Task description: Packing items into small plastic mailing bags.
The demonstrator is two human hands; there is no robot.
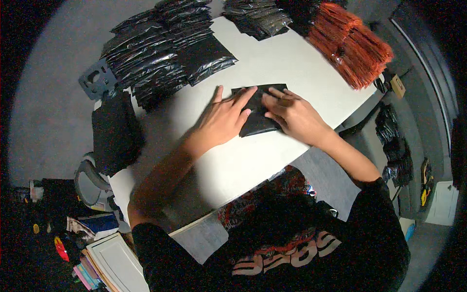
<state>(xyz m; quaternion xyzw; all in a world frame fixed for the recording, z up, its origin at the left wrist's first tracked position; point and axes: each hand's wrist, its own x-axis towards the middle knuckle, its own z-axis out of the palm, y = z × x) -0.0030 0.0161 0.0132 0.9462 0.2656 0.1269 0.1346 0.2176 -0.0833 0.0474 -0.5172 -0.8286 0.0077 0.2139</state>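
A flat black plastic packet (259, 122) lies on the white table (237, 164) in front of me. My left hand (228, 116) rests on its left side with the fingers spread, the forefinger reaching to its upper part. On the right side of the packet lies my right hand (292, 111), its fingers slightly bent and a little blurred, a ring on one of them. Both hands touch the packet from above, and neither is seen gripping it. What lies under the right fingers is hidden.
Overlapping black plastic packets (153, 58) cover the table's far left. A smaller dark pile (257, 18) sits at the far edge, and orange-red packets (350, 43) lie at the far right. Dark cloth-like material (116, 135) is at the left edge. More black packets (396, 146) rest on a grey sofa.
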